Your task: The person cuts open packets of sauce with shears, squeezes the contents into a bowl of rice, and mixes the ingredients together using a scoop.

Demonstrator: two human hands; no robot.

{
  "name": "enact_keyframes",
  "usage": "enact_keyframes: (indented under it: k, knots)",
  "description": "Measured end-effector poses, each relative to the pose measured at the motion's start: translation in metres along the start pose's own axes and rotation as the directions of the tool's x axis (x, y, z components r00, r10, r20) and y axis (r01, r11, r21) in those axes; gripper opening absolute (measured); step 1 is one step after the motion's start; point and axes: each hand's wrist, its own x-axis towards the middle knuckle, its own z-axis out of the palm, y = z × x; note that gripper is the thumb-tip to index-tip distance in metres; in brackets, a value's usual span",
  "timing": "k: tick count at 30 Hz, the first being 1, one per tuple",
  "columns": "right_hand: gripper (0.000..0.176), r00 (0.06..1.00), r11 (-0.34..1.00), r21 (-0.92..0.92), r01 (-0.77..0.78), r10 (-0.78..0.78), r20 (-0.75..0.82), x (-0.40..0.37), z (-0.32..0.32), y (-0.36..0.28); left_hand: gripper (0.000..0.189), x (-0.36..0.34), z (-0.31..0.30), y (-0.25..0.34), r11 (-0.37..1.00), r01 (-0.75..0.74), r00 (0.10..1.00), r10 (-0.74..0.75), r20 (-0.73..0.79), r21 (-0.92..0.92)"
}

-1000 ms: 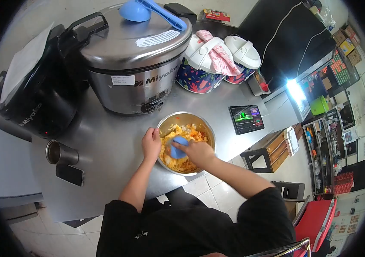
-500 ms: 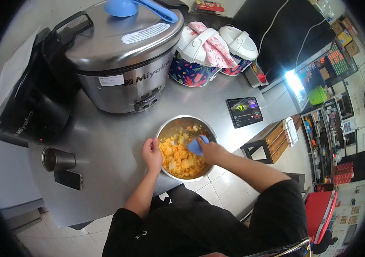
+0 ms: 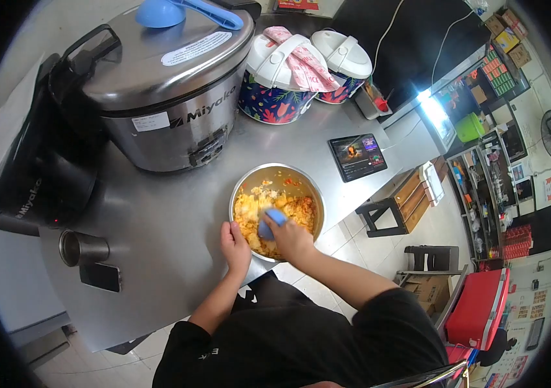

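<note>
A steel mixing bowl (image 3: 288, 173) stands near the front edge of the metal table, with orange-yellow rice (image 3: 247, 208) in it and bits of red and white among the grains. My left hand (image 3: 235, 248) grips the bowl's left rim, thumb up along its side. Inside the bowl, my right hand (image 3: 293, 243) is closed round a blue rice paddle (image 3: 271, 224), its lower end blurred and partly sunk in the rice.
Behind the bowl are a large steel rice cooker (image 3: 159, 145) with a blue scoop (image 3: 162, 14) on its lid, and two flowered pots (image 3: 275, 100). A tablet (image 3: 357, 158) lies to the right. At left are a black cooker (image 3: 49, 187), a steel cup (image 3: 88, 247) and a phone (image 3: 100, 277).
My right hand has moved the paddle left and lower across the rice, heaping some rice differently. My left hand stays on the rim. The whole view has shifted slightly.
</note>
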Motion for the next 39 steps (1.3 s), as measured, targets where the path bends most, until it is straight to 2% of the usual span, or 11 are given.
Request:
enact_keyframes:
  k: [5,15,17,18,20,22,26,30,32,35,39]
  knots:
    - [0.049,0.987,0.989,0.147,0.005,-0.029,0.161,0.006,-0.071,0.023,0.03,-0.005,-0.004,-0.004,0.994,0.087,0.994,-0.082,0.075,-0.067]
    - [0.056,0.985,0.993,0.056,0.105,-0.112,0.133,0.01,-0.071,0.051,0.035,0.003,-0.029,-0.011,0.999,0.042,0.987,-0.046,0.155,0.023]
    - [0.056,0.993,0.999,0.029,0.045,-0.048,0.107,0.013,-0.099,0.041,0.04,0.046,-0.038,0.004,0.947,0.319,0.918,-0.301,0.257,-0.028]
    - [0.056,0.992,0.998,0.031,0.05,-0.053,0.112,0.021,-0.094,0.027,0.04,0.065,-0.024,0.0,0.974,0.225,0.951,-0.212,0.225,-0.034]
    - [0.055,0.974,0.975,-0.085,0.205,-0.194,0.115,0.044,-0.076,0.006,0.04,0.086,-0.005,0.0,0.992,0.121,0.975,-0.112,0.191,-0.039]
    - [0.052,0.951,0.938,-0.16,0.309,-0.309,0.022,0.032,-0.037,0.003,0.036,0.091,0.006,0.014,0.936,-0.101,0.985,0.046,0.166,0.338]
    - [0.05,0.885,0.821,-0.331,0.465,-0.423,0.194,0.026,-0.088,0.036,0.033,0.081,0.005,0.009,0.953,-0.018,0.986,-0.033,0.162,0.302]
    - [0.041,0.782,0.702,-0.426,0.571,-0.623,0.021,0.082,-0.107,0.034,0.032,0.081,0.005,0.003,0.977,-0.012,0.968,-0.042,0.247,0.212]
    - [0.041,0.641,0.49,-0.507,0.709,-0.747,0.176,0.103,-0.102,0.034,0.032,0.078,0.002,0.01,0.973,-0.045,0.973,-0.008,0.229,0.227]
    - [0.052,0.957,0.969,-0.14,0.206,-0.169,0.235,0.078,-0.081,0.066,0.031,0.068,-0.002,0.012,0.98,-0.01,0.992,-0.015,0.125,0.198]
    - [0.073,0.951,0.993,0.117,-0.025,-0.012,0.31,0.036,-0.018,0.074,0.03,0.052,0.0,0.011,0.976,0.044,0.997,-0.056,0.051,0.212]
